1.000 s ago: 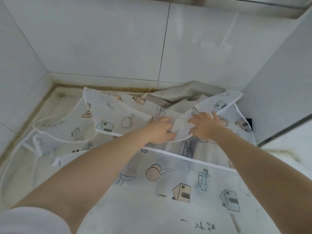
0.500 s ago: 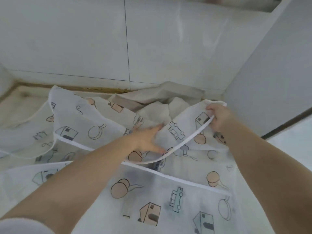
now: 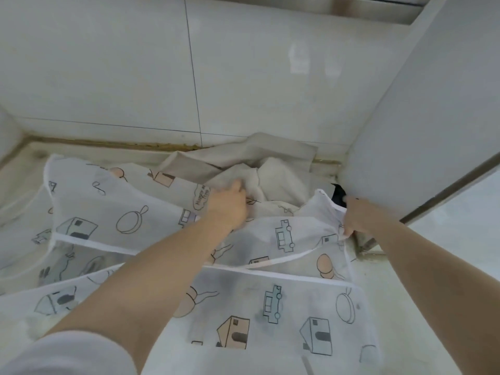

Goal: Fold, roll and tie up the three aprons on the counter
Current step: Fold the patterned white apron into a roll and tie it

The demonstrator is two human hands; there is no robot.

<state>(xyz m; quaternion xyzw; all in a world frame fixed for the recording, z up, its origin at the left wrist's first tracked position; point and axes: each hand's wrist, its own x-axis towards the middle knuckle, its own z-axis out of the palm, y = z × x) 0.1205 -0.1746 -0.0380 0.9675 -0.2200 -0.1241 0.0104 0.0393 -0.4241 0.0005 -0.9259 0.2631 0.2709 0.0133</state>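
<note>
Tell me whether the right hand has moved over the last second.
Yes. The right hand has gone right, from beside the left hand out to the white side panel, pulling the printed apron edge with it.

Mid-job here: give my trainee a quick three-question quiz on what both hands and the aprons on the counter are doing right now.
1. True or false: the right hand grips the printed apron at its far right corner.
2. What lies bunched against the back wall: A) a beige apron B) a red towel C) a stack of plates?
3. Fill in: the left hand rests near the ____ of the printed apron's far edge.

Key: 1 true; 2 A; 3 middle.
</note>
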